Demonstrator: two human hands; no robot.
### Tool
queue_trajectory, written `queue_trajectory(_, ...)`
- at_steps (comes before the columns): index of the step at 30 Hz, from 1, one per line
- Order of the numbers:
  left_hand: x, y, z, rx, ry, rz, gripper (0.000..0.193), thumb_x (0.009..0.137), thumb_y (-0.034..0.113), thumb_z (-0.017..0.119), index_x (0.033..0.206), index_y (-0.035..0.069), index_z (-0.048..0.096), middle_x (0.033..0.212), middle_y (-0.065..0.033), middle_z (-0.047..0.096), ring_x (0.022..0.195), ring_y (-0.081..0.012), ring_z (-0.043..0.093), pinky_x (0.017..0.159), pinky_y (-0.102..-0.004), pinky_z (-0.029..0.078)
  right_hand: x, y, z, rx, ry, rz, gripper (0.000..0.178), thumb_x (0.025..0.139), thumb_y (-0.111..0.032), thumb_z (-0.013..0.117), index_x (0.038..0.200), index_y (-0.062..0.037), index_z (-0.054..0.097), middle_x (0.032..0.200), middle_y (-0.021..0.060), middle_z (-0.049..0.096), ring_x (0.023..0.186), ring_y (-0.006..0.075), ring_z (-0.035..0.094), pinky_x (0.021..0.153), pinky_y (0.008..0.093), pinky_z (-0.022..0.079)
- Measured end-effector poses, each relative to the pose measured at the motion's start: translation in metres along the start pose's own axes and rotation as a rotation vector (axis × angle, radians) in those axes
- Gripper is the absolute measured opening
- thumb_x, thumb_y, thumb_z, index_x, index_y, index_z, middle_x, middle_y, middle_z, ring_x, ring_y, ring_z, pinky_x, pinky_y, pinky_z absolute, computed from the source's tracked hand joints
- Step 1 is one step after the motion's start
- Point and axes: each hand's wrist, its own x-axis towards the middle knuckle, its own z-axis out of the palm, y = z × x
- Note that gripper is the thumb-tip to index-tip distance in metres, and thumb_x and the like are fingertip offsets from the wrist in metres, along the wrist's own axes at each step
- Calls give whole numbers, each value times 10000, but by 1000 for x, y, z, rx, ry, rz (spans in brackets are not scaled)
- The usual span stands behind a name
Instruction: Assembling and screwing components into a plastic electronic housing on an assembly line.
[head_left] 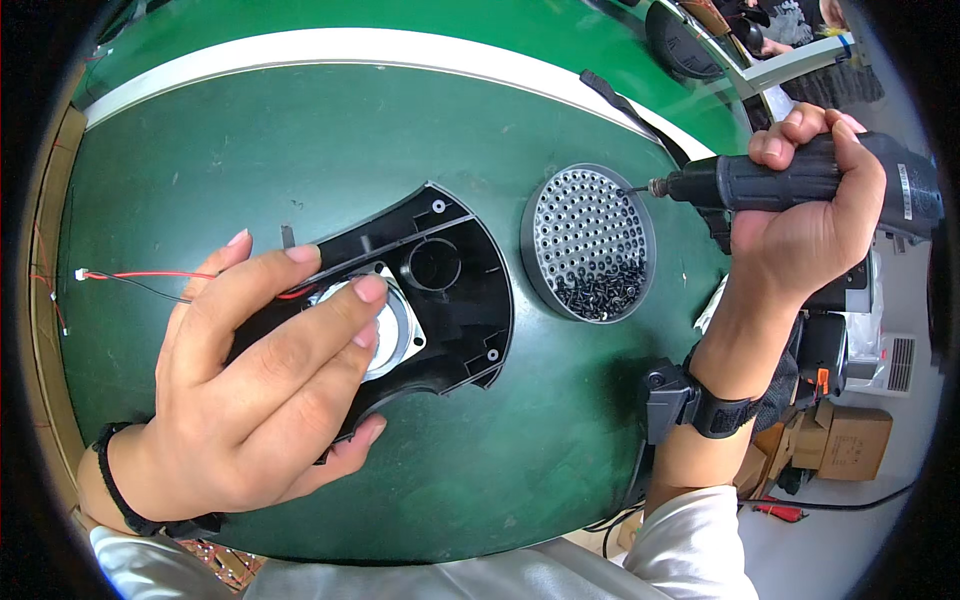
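My left hand lies flat on a black plastic housing and presses a round silver speaker into it. A red and black wire runs out from under that hand to the left. My right hand grips a black electric screwdriver, held level, its bit pointing left at the right rim of a round perforated screw tray. Several small black screws lie heaped in the tray's near part.
The work surface is a dark green mat with a white strip behind it. A black cable lies at the back right. Cardboard boxes and black equipment sit off the table's right edge.
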Motion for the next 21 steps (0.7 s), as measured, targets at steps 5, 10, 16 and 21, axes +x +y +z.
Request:
queue_trajectory(5,-2,-1,0,-1,-6,1,560,716,285,799,1162,-19,654,1269,-201,670,1210,-463,563,1047,-652,421,0,1,-4,35,-46,47,181,946,-177,542,980,1,559,832,134,604,657,194,534,620,302,463)
queue_trajectory(10,0,-1,-2,2,-16,8,573,714,276,803,1182,-15,646,1284,-200,663,1223,-457,558,1048,-647,420,1,1,-2,-59,-63,24,181,933,-173,528,985,0,538,867,140,592,699,191,511,679,320,452)
queue_trajectory(16,-2,-1,0,-22,13,-17,604,717,273,813,1236,10,652,1309,-196,656,1220,-432,564,1045,-621,426,3,5,-5,-8,-21,-21,238,980,-192,549,978,35,621,815,175,677,594,203,587,570,303,505)
queue_trajectory(21,-4,-3,-2,-1,-16,-13,632,736,321,824,1275,40,653,1319,-177,659,1197,-419,575,1046,-602,428,6,-3,-8,42,-84,18,271,979,-194,519,1026,59,603,846,198,691,631,206,604,588,312,514)
